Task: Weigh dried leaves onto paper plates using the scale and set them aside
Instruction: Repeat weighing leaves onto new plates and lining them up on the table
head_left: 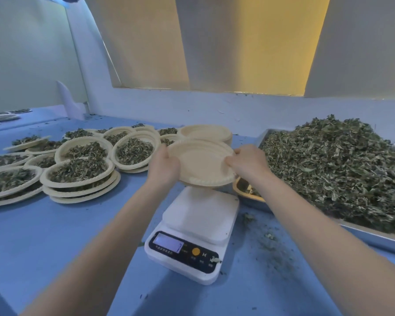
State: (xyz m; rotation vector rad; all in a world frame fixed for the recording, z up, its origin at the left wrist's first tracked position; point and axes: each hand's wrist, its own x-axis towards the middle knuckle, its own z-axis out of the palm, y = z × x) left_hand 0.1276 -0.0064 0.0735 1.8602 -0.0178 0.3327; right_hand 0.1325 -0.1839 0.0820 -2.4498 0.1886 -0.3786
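Both hands held one empty paper plate (200, 164) in the middle of the frame. The left hand (163, 167) gripped its left rim, with the thumb on top and the fingers curled under. The right hand (249, 161) pinched the right rim the same way. The plate was up in the air and tipped a little, with its near edge lower. The white kitchen scale (193, 231) sat just below it, toward the bottom of the frame, so the plate had to go down and a bit closer to the person to land on the white top. The plate was round, so it had no long side to line up. Both hands were about as near to the scale as each other. The scale's little screen was lit, but the number was too blurry to read. More empty plates (205, 132) sat in a stack just behind the held one. A big heap of dried leaves (333, 167) filled a metal tray (374, 241) on the right side. Filled plates (78, 169) sat in piles on the blue table (55, 247) at the left.
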